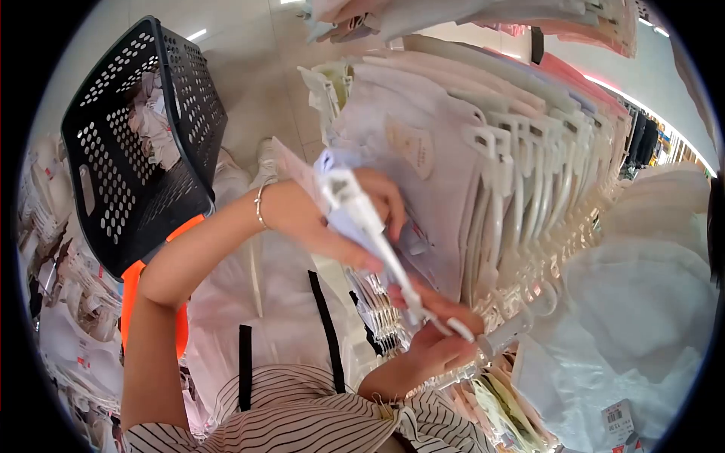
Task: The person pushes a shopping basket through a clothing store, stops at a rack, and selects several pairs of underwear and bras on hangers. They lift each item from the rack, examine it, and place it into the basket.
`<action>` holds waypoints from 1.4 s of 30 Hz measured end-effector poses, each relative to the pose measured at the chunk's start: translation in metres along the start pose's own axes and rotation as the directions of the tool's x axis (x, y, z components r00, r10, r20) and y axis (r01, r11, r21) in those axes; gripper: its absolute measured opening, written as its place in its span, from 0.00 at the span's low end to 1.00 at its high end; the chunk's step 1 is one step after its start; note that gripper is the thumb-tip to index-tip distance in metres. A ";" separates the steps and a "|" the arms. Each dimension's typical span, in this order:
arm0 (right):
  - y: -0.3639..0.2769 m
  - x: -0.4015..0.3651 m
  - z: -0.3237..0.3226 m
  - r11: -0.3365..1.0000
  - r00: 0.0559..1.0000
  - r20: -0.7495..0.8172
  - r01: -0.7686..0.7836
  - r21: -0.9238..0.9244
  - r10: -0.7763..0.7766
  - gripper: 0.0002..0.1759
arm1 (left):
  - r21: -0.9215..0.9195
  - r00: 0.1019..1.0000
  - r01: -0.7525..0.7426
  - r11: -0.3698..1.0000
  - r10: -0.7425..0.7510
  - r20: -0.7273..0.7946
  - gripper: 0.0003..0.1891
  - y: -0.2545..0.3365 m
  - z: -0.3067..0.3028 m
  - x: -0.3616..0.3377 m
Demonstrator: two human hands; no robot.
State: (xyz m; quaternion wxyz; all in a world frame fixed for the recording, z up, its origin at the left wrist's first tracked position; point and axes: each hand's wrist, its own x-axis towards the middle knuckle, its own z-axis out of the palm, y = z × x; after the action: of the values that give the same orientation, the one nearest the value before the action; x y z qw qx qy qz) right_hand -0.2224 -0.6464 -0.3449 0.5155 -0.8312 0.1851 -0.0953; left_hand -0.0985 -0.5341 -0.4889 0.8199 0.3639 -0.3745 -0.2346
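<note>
A white plastic clip hanger [381,238] with pale lavender fabric at it lies across both of my hands, partly blurred. My left hand [310,226], with a bracelet at the wrist, is closed around the clip end and the fabric, its thumb along the hanger. My right hand [438,340] is closed on the hook end, lower and to the right. Beside my hands hangs a row of pale garments [408,143] on white hangers. A printed tag [411,147] shows on the front garment.
A black perforated shopping basket [143,196] with crumpled pinkish clothing [155,124] inside is at my left. Its orange handle [132,309] is at my left elbow. White padded garments [642,309] hang at the right, one with a price tag [618,419]. More garments hang along the left edge.
</note>
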 end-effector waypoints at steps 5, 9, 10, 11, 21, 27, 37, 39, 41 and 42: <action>-0.003 -0.004 -0.035 0.906 0.943 0.133 0.331 -0.265 -0.306 0.30 | 0.015 0.991 0.006 1.000 -0.008 0.133 0.13 0.014 0.018 0.006; -0.014 0.016 -0.027 0.838 0.856 -0.281 0.270 -0.473 -0.435 0.28 | -0.063 0.975 0.180 0.982 -0.187 -0.119 0.11 0.036 0.031 0.016; -0.013 0.024 -0.025 0.778 0.798 -0.313 0.282 -0.562 -0.515 0.28 | 0.070 0.903 0.421 0.904 -0.410 -0.130 0.12 0.043 0.030 0.018; -0.012 0.027 -0.030 0.743 0.800 -0.256 0.315 -0.591 -0.543 0.28 | -0.069 0.873 0.399 0.914 -0.402 -0.278 0.13 0.044 0.031 0.024; -0.003 0.070 -0.048 0.655 0.724 -0.283 0.297 -0.695 -0.629 0.23 | 0.093 0.801 0.320 0.943 -0.217 -0.558 0.12 0.011 0.023 0.061; -0.007 0.108 -0.068 0.986 0.764 -0.630 0.164 -0.016 -0.137 0.25 | 0.340 0.807 0.116 0.933 0.111 -0.581 0.11 -0.033 0.002 0.060; 0.009 0.044 -0.028 0.722 0.612 -0.428 0.382 -0.577 -0.666 0.20 | 0.353 0.622 0.633 0.688 -0.181 -0.762 0.12 -0.067 -0.019 -0.009; 0.014 0.031 -0.018 0.689 0.480 -0.547 0.190 -0.699 -0.687 0.18 | 0.392 0.608 0.678 0.622 -0.175 -0.774 0.11 -0.061 -0.026 -0.027; 0.012 0.010 -0.002 0.751 0.508 -0.585 0.213 -0.625 -0.632 0.16 | 0.427 0.605 0.680 0.596 -0.127 -0.786 0.10 -0.052 -0.034 -0.053; 0.013 0.000 0.008 0.781 0.527 -0.602 0.220 -0.585 -0.600 0.14 | 0.452 0.615 0.661 0.600 -0.086 -0.784 0.09 -0.052 -0.040 -0.067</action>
State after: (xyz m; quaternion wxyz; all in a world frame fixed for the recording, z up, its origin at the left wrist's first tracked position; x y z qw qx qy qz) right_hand -0.2222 -0.6454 -0.3598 0.1471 -0.8227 0.1930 -0.5141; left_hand -0.1141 -0.5060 -0.5771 0.6126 0.7841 -0.0040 -0.0993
